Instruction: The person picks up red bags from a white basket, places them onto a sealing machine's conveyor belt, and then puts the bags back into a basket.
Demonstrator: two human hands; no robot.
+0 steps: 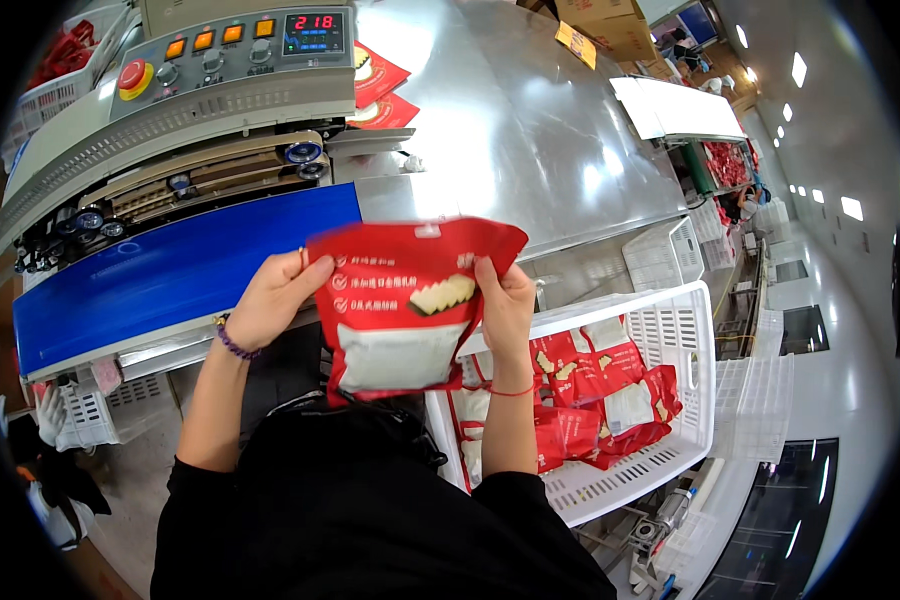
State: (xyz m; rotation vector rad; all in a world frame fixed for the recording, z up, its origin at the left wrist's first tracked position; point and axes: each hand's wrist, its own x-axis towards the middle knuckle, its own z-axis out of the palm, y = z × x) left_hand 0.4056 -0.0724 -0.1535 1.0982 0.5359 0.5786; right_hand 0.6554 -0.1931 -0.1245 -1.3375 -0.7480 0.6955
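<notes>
Between both hands I hold up a red food pouch (380, 325) with a pale clear window and a picture of wavy-cut pieces. My left hand (282, 290) pinches its upper left side, thumb on the front. My right hand (507, 305) grips the upper right side, also thumb in front; the fingers behind the pouch are hidden. The pouch's top edge is slightly blurred. Just left of it runs the blue conveyor belt (190, 270) of a band sealing machine (230, 90). Below my right forearm, a white plastic crate (698, 360) holds several similar red pouches (610, 370).
A steel table (530, 110) stretches ahead, with red pouches (375, 80) beside the sealer. Cardboard boxes (605, 25) and a white panel (675, 108) stand farther off. Another crate (55, 95) sits at far left. A co-worker's gloved hand (50, 412) shows at lower left.
</notes>
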